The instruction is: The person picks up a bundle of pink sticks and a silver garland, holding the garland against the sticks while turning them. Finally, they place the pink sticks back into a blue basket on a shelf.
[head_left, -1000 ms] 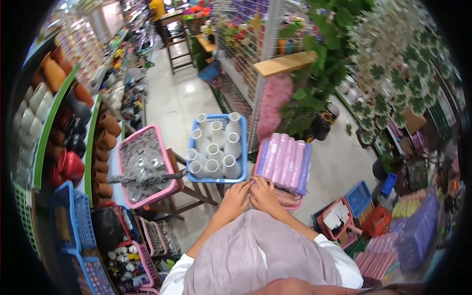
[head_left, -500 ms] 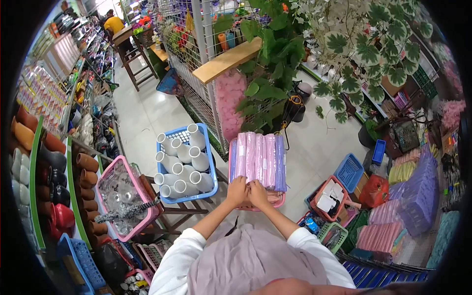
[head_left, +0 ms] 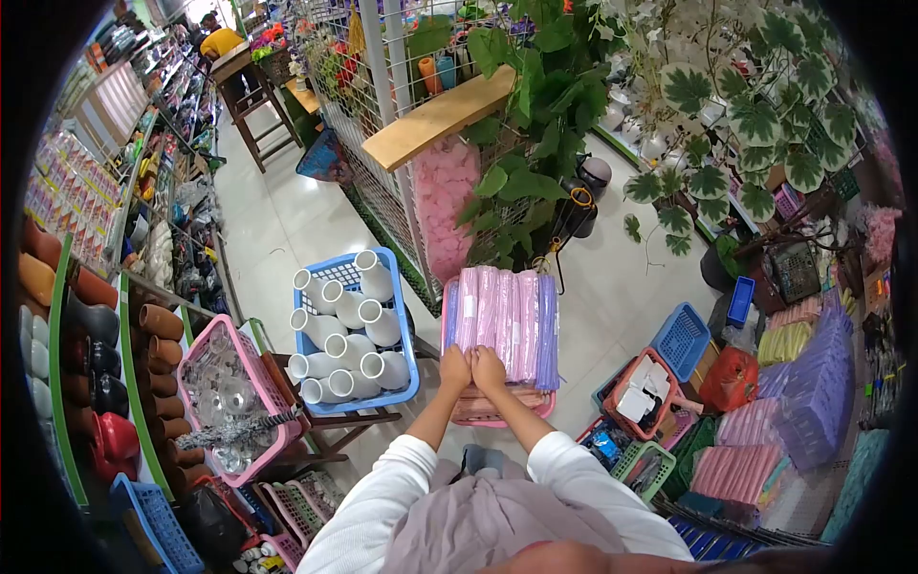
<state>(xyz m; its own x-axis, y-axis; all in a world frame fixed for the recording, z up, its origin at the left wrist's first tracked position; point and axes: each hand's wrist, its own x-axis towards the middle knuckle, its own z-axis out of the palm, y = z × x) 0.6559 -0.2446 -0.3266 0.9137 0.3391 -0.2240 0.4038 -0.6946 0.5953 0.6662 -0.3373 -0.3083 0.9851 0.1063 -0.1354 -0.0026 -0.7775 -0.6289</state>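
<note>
A pink basket (head_left: 529, 413) stands in front of me with a row of pink and lilac plastic-wrapped packs (head_left: 499, 316) lying across it. My left hand (head_left: 456, 370) and my right hand (head_left: 487, 371) meet side by side at the near end of the packs. The fingers of both are curled closed on the pack ends; the fingertips are partly hidden. More pink packs show below, inside the basket. Left of it, a blue basket (head_left: 409, 335) holds several white vases (head_left: 349, 349) on a wooden stand.
A pink basket of glassware (head_left: 251, 471) stands at the left beside shelves of clay pots (head_left: 161, 321). Wire racks with leafy plants (head_left: 535, 134) and a wooden board (head_left: 435, 120) rise ahead. Baskets (head_left: 681, 341) and wrapped packs stand right. A person in yellow (head_left: 222, 42) is far off.
My hands and the packs have shifted slightly relative to the pink basket, showing more of its near part. The view has moved a little, and my forearms are farther forward.
</note>
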